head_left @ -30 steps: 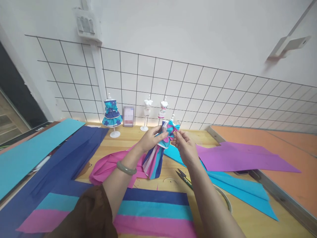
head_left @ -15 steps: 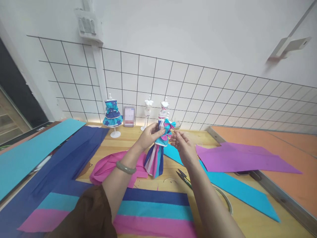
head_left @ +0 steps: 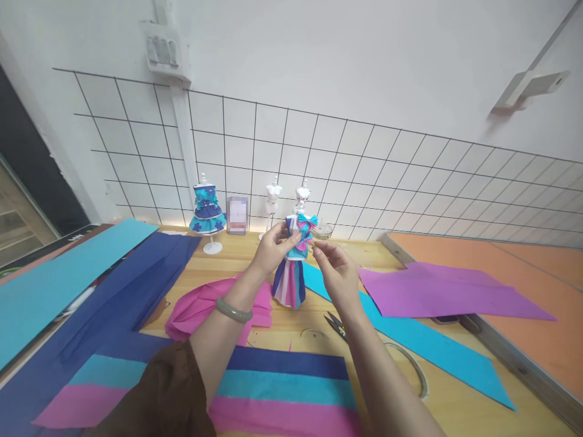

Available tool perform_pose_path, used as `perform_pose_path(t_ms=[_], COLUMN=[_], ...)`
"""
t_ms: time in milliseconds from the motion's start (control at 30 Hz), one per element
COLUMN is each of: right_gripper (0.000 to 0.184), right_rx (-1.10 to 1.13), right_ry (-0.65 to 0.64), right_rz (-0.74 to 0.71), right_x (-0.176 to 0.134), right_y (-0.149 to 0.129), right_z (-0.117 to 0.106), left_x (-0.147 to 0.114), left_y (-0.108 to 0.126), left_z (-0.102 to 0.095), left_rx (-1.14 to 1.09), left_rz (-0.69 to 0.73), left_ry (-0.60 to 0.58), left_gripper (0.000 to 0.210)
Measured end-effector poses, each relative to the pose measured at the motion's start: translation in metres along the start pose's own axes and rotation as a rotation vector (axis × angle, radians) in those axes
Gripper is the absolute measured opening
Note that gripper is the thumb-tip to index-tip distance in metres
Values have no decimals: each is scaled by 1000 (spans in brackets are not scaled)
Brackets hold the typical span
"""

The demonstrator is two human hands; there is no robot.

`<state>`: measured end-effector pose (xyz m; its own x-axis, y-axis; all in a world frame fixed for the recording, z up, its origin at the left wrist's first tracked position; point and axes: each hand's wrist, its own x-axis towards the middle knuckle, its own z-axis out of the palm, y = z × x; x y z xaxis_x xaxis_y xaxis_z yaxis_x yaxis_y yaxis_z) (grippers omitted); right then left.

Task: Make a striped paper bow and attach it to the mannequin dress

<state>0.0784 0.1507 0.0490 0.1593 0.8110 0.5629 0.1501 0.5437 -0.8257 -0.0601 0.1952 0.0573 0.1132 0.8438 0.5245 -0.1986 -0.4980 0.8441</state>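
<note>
My left hand (head_left: 274,246) is closed around the upper part of a small dress form in a paper-like dress (head_left: 288,285), holding it upright above the table. Its skirt has pleats in navy, pale pink, pink and blue. Two bows in turquoise and pink (head_left: 307,222) sit on the front. Close to the lower bow, my right hand (head_left: 337,267) has thumb and forefinger pinched together. Whatever is between those fingertips is too small to make out. Dark-bladed scissors (head_left: 336,325) lie under my right forearm, which hides part of them.
A dressed blue form (head_left: 207,209) and two white forms (head_left: 273,195) stand along the wall, with a phone-like screen (head_left: 237,215) among them. Pink (head_left: 195,309), purple (head_left: 446,291) and blue sheets (head_left: 437,346) cover parts of the table. A striped strip (head_left: 291,383) lies in front.
The dress form has come slightly upright, its skirt swinging right and up. My right fingers have closed into a pinch nearer the lower bow.
</note>
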Motion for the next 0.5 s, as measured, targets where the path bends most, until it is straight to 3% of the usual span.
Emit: perform_pose_path(t_ms=[233,500], right_gripper=[19,19], right_rx=[-70,57], right_ry=[154,194], right_rz=[-61,55], right_x=[-1,4], right_y=[-7,-11], right_z=[-2,-7], left_x=[-7,-5], left_y=[11,8], left_z=[9,9], left_rx=[-111,-253], left_rz=[-69,-153], left_ry=[-167,-141], left_gripper=[29,31])
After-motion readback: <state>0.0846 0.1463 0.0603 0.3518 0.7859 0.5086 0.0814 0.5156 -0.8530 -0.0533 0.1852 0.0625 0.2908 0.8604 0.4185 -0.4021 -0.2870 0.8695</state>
